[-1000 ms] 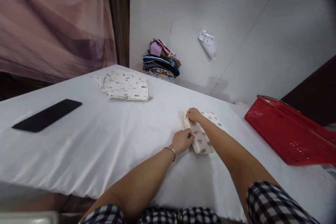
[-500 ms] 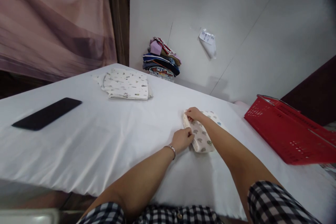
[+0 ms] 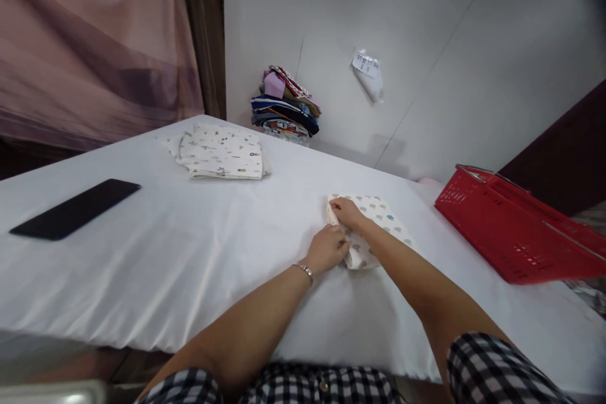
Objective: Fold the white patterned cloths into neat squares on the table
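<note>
A small folded cloth, cream with little printed tree shapes, lies on the white table right of centre. My left hand, with a bracelet on the wrist, pinches the cloth's near left edge with closed fingers. My right hand reaches across and grips the same left edge a little farther away. My right forearm lies over part of the cloth and hides it.
A second folded patterned cloth lies at the table's far left. A black phone rests near the left edge. A pile of coloured garments sits against the wall. A red plastic basket stands at the right.
Both hands have drawn closer together on the cloth's left edge, the left hand moving up toward the right. The view shifted slightly left.
</note>
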The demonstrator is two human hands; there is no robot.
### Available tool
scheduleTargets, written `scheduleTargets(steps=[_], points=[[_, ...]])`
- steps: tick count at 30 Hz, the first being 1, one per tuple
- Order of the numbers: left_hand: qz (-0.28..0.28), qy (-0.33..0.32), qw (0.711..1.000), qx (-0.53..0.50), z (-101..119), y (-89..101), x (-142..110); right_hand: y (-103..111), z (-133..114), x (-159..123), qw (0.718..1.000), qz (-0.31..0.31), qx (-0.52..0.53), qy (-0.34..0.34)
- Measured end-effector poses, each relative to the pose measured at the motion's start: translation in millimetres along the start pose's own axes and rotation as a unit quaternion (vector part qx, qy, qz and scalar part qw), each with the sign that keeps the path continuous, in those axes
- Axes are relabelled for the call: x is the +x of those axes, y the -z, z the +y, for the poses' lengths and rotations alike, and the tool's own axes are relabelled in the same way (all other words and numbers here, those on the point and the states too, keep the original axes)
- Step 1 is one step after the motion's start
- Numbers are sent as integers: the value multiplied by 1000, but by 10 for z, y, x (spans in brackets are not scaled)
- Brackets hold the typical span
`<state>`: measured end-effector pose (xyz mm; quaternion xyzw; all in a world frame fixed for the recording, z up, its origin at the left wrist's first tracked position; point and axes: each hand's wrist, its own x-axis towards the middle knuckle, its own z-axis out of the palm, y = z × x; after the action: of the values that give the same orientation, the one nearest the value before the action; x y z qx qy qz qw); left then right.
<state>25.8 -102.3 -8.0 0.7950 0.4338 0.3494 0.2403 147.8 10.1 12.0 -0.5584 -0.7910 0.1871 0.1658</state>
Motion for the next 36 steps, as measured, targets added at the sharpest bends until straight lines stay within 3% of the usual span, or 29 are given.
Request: scheduleTargets(steps=[5,9,11,13,18,21,23,25,29,36], points=[[4,22,1000,-18,-35,-18,1,-116,-14,-41,998,54,-12,33],[4,26,999,-18,-47,-25,-14,-62,144,-122,990,76,120,-8],[0,30,999,-16,-41,-15,-22,45,286,-234,985,125,116,-26],[-4,32,999,-15,-30,1,-29,196,463,-408,982,179,37,-42],[-16,37,999,-18,-10,38,-35,623,1005,-992,972,207,-24,-106],[-45,38,998,-16,-6,82,-29,783,1332,-1330,945,207,-25,-252],[-74,19,997,-1,2,124,-25,822,1502,-1526,916,208,38,-342],[-94,-12,995,36,22,162,-28,819,1607,-1685,891,201,154,-378],[-82,-75,985,132,108,165,-73,793,1650,-1841,857,177,332,-351],[-75,-193,957,203,320,-73,-202,850,1585,-1780,849,142,384,-333]])
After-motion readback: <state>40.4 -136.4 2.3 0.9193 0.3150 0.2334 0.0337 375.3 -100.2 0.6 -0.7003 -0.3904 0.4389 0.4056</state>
